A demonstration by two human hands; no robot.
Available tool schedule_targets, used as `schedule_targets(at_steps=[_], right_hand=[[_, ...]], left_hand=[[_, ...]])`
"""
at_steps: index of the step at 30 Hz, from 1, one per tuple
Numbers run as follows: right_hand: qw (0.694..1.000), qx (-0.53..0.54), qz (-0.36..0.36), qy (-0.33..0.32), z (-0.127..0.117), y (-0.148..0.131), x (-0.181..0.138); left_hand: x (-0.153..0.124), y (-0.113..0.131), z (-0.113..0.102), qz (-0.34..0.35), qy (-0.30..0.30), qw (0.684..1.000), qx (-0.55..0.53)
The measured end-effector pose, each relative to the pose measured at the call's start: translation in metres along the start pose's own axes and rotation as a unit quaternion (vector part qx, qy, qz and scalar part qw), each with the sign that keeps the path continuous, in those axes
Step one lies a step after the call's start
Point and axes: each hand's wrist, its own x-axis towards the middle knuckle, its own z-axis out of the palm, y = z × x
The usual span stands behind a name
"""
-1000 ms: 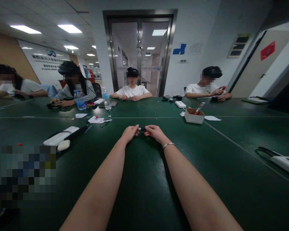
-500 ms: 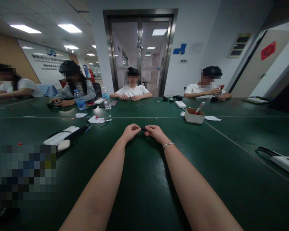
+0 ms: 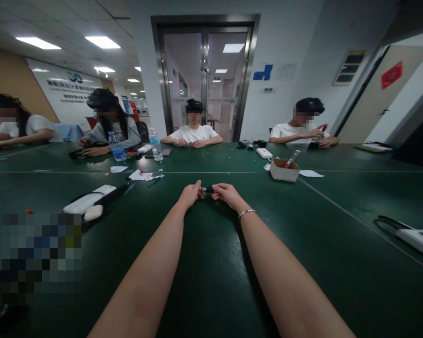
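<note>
Both my arms stretch forward over a dark green table [image 3: 211, 281]. My left hand [image 3: 190, 194] and my right hand [image 3: 224, 193] meet at the middle of the table, fingers curled. Between them they pinch a small dark object [image 3: 207, 189], too small to name. A thin bracelet [image 3: 246, 212] circles my right wrist.
A small cardboard box [image 3: 284, 169] with a red-tipped tool stands right of my hands. White devices [image 3: 88, 203] lie to the left, paper scraps [image 3: 140, 175] beyond. A white device [image 3: 418, 237] lies at the right edge. Water bottles [image 3: 155, 144] and several seated people line the far side.
My hands have barely shifted; the fingers work slightly on the small dark object. A person on the far side has moved a little.
</note>
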Motion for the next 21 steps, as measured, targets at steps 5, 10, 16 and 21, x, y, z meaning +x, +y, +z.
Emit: schedule_targets(at_steps=[5,10,16,21], right_hand=[[1.0,-0.001,0.002,0.002,-0.0008,0.0011,0.0015],[1.0,-0.001,-0.001,0.0,-0.0012,0.0028,0.0029],[1.0,-0.001,-0.004,-0.006,-0.0018,0.0027,0.0025],[1.0,-0.001,0.0,-0.001,-0.0023,0.003,0.0031]], left_hand=[[-0.0028,0.0057,0.0003,0.027,0.01,0.999,-0.029],[-0.0014,0.0038,-0.0001,0.021,0.003,0.999,-0.042],[-0.0004,0.002,0.0001,0.021,0.01,0.999,-0.041],[0.0008,0.0005,-0.0002,0.026,0.001,0.999,-0.044]])
